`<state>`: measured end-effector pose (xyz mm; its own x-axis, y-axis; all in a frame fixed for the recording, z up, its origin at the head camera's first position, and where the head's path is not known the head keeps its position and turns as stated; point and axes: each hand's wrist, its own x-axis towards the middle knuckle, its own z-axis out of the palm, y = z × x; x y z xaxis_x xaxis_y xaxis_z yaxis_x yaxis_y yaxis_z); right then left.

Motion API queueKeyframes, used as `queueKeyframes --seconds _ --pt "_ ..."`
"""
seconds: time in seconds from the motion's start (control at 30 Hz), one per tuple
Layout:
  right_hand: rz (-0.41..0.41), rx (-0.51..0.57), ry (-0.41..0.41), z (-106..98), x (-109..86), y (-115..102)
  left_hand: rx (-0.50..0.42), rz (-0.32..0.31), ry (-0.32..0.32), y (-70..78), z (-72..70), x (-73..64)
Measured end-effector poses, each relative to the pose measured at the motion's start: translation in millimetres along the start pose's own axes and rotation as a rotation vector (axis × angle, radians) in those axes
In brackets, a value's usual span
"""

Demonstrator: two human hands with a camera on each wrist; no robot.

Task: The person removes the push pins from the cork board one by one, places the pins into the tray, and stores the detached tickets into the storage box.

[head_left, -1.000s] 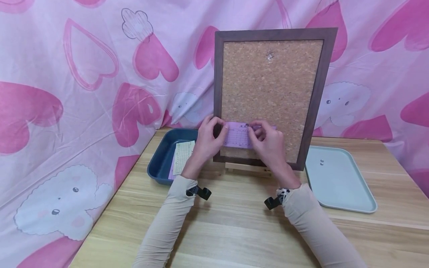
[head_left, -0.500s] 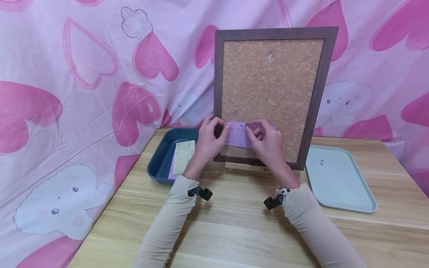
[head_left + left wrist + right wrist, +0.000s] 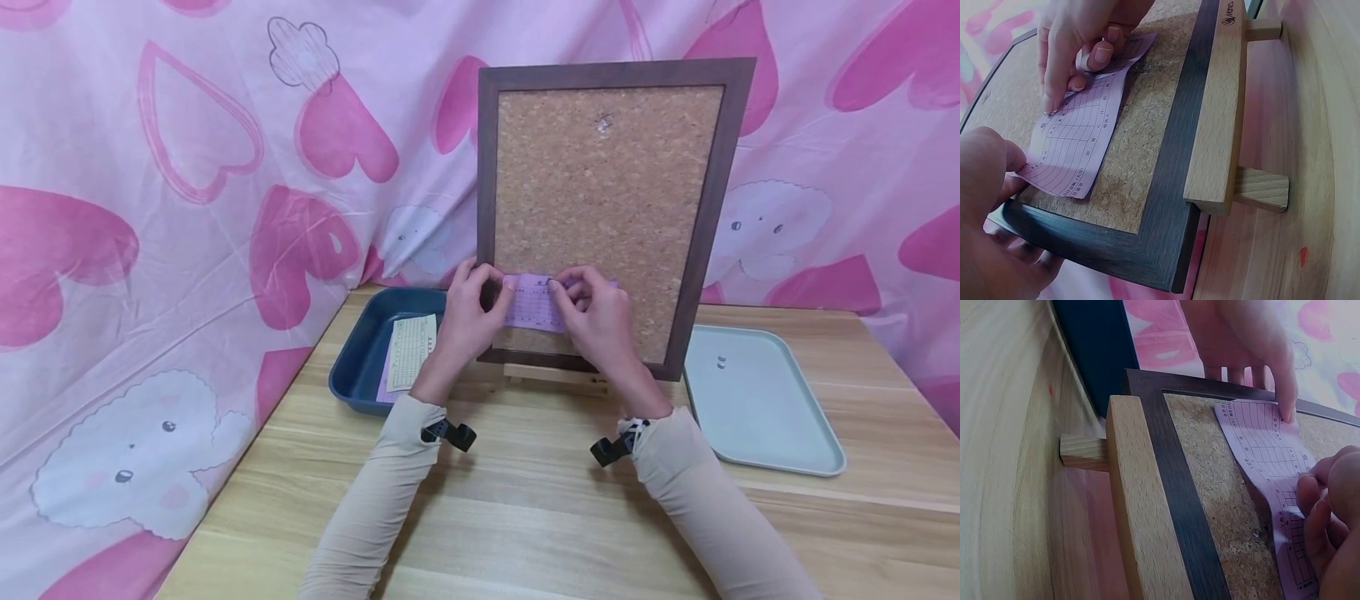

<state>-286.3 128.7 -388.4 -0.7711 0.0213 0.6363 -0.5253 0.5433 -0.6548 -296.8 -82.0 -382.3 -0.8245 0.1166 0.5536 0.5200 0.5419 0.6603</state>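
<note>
A purple printed paper slip (image 3: 534, 302) lies across the lower part of a framed cork board (image 3: 600, 192), its sheet slightly curved away from the cork. My left hand (image 3: 471, 315) holds the slip's left end under the thumb, while the other fingers wrap behind the dark frame, as the left wrist view shows. At the slip's upper edge near its middle, my right hand (image 3: 603, 321) pinches with thumb and index finger, the remaining fingers curled. Whether a small pin sits between those fingertips I cannot tell. The right wrist view shows the slip (image 3: 1266, 447) running under both hands.
A wooden stand (image 3: 1219, 119) supports the board. On the left, a dark blue bin (image 3: 352, 379) contains a cream slip (image 3: 411, 354) over a purple one. A pale green tray (image 3: 765, 417) on the right bears two tiny shiny pieces (image 3: 722, 362). A silvery cluster (image 3: 603, 124) marks the board's top.
Both hands stay at the slip. My right fingertips have shifted very slightly left along its upper edge; the board and containers stand as before.
</note>
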Motion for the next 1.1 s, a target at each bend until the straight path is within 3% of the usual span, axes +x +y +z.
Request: queueKeyframes --seconds 0.37,1.1 --pt "-0.047 0.019 -0.063 -1 -0.9 2 -0.009 0.005 0.004 -0.3 1.7 -0.8" --pt "-0.007 0.106 -0.04 -21 -4.0 6 -0.024 0.014 0.051 -4.8 -5.1 0.2"
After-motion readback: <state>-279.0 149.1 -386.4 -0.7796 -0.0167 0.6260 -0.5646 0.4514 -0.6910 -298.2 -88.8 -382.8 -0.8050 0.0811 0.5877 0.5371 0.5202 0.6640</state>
